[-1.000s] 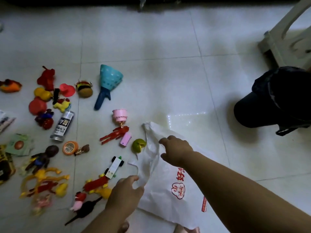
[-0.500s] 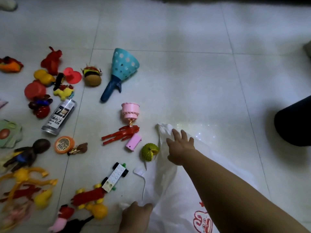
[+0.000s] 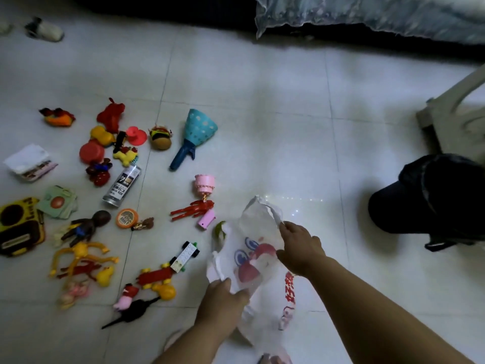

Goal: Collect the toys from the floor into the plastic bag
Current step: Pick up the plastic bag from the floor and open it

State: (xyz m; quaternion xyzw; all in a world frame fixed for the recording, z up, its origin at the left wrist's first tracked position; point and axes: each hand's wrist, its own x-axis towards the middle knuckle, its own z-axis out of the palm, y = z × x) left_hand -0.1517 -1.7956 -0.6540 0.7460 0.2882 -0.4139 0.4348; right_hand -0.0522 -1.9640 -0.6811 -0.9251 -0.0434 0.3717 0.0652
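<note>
While both our forearms reach forward from the bottom edge, our left hand point(image 3: 223, 298) curls its fingers point(image 3: 240, 294) over the near-left edge of the plastic bag point(image 3: 252, 258) and pinches the film there, and our right hand point(image 3: 299, 248) grips the far-right side, its fingers point(image 3: 284, 227) pressed together on the twisted handle strip. Between the two sets of fingers the bag is lifted off the floor point(image 3: 262, 127) and held stretched, its long axis running from our near side away toward the far end, where the mouth and handles point; the lower part with red lettering trails back toward us on the tiles. Just left of our left fingers lie a white block car point(image 3: 186, 254), a red and yellow vehicle point(image 3: 154, 277) and a black dinosaur point(image 3: 131, 311). Beyond the bag's left edge, partly hidden by the film, sits a green ball point(image 3: 219, 229), with a pink block point(image 3: 206, 220), a red figure point(image 3: 193, 209) and a pink cake toy point(image 3: 204, 183) farther out. A teal cone launcher point(image 3: 194, 135) lies farther still, its handle pointing back toward us. Well right of our right fingers sits a dark bag point(image 3: 433, 198).
</note>
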